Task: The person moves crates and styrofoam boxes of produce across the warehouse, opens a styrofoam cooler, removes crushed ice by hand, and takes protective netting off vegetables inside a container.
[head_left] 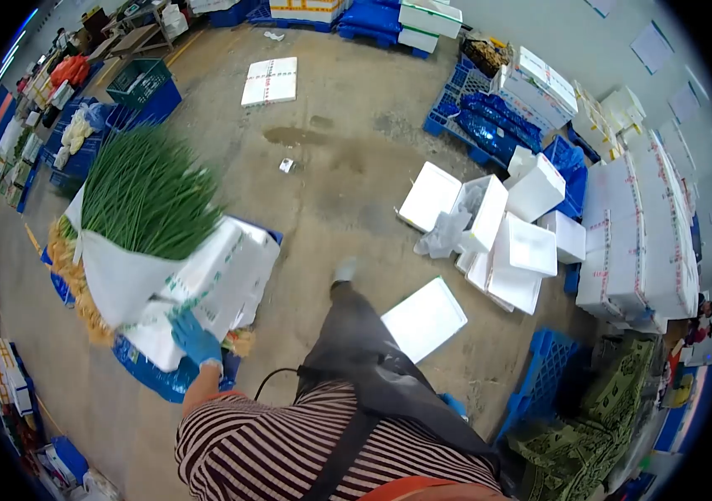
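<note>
My left hand (196,338), in a blue glove, lies against the side of a white foam box (243,271) with green print, its fingers stretched out. Long green stalks (151,188) with pale root ends (91,305) lie on the left, partly wrapped in a white sheet (126,280). This bundle is just beyond my left hand. Of my right hand (454,405), only a small blue-gloved part shows beside the dark apron; its fingers and anything in them are hidden.
Open foam boxes and lids (431,196) lie on the floor to the right, with a flat white lid (424,320) near my legs. Stacked boxes (636,234) and a blue pallet (544,371) stand farther right. Ahead is another white lid (270,82); a green crate (139,83) stands upper left.
</note>
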Tool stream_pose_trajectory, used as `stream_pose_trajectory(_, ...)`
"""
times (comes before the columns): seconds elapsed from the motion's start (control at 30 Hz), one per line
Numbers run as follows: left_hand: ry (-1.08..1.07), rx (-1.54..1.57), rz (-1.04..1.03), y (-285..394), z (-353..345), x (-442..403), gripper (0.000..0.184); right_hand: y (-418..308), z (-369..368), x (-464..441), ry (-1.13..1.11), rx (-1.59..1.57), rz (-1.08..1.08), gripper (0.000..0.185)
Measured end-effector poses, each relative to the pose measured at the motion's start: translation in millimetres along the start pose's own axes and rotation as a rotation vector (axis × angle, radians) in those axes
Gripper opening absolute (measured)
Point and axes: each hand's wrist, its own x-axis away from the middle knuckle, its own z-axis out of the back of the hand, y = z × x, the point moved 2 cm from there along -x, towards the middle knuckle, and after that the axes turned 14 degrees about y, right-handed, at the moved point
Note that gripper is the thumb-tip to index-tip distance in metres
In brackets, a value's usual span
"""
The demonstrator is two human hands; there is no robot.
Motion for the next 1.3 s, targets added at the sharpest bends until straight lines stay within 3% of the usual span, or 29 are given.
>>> stream_pose_trajectory(0.07,-0.099,-0.013,0.046,4,-9,-4,0.072,-86,-5,-58,0.035,-0.514,-0.598,0.035)
stream_pose_trajectory(0.2,-0.171,-0.012,0.17,2,-35,-4,0.061,-277,-41,-230,0.085,-0.486,-0.321,0.027)
stream_pose_trajectory(0.27,0.062,-0.083,0.064,-7,-63,6,0.05,-380,-79,-312,0.006,-0.385,-0.22,0.025)
stream_pose_trajectory(0.3,0.052,-0.082,0.079,-13,-66,5,0.049,-436,-102,-339,-0.072,-0.497,-0.222,0.025)
stream_pose_trajectory(0.33,-0.01,-0.065,0.131,-9,-67,0,0.048,-511,-121,-350,-0.14,-0.364,-0.171,0.026)
stream_pose_trajectory(0.37,-0.064,-0.05,0.182,-8,-66,-4,0.047,-542,-145,-387,-0.313,-0.298,0.028,0.028)
stream_pose_trajectory(0.43,-0.169,-0.035,0.243,-9,-63,-10,0.045,-644,-164,-386,-0.286,-0.196,0.236,0.033)
stream_pose_trajectory(0.5,-0.257,-0.019,0.263,-8,-64,-29,0.043,-688,-184,-404,-0.392,-0.311,0.176,0.038)
stream_pose_trajectory(0.6,-0.349,0.028,0.293,3,-83,-76,0.04,-712,-204,-422,-0.35,-0.192,-0.029,0.039)
stream_pose_trajectory(0.73,-0.431,0.114,0.375,27,-122,-171,0.036,-581,-217,-524,-0.475,0.295,-0.152,0.027)
stream_pose_trajectory(0.8,-0.446,0.155,0.429,43,-145,-226,0.034,-515,-220,-560,-0.801,0.023,-0.819,0.027)
stream_pose_trajectory(0.87,-0.461,0.198,0.489,60,-167,-283,0.032,-523,-212,-614,-0.769,0.248,-0.599,0.028)
stream_pose_trajectory(0.97,-0.47,0.267,0.583,86,-203,-374,0.029,-648,-207,-689,-0.681,0.538,-0.219,0.029)
stream_pose_trajectory(1.03,-0.474,0.311,0.63,99,-227,-436,0.027,-783,-233,-730,-0.382,0.507,-0.524,0.027)
stream_pose_trajectory(1.07,-0.479,0.335,0.644,103,-240,-468,0.026,-841,-256,-762,-0.263,0.471,-0.322,0.024)
stream_pose_trajectory(1.1,-0.479,0.356,0.662,107,-250,-501,0.025,-819,-305,-882,-0.524,0.997,0.503,0.019)
stream_pose_trajectory(1.13,-0.482,0.383,0.679,108,-262,-531,0.024,-900,-312,-897,-0.318,1.231,1.127,0.019)
stream_pose_trajectory(1.2,-0.496,0.438,0.723,113,-283,-589,0.022,-1062,-383,-886,-0.255,1.167,0.852,0.027)
stream_pose_trajectory(1.23,-0.495,0.465,0.748,117,-295,-615,0.021,-1136,-416,-886,-0.109,0.811,0.622,0.031)
stream_pose_trajectory(1.3,-0.509,0.523,0.784,126,-323,-669,0.019,-1244,-520,-919,-0.25,1.021,1.127,0.031)
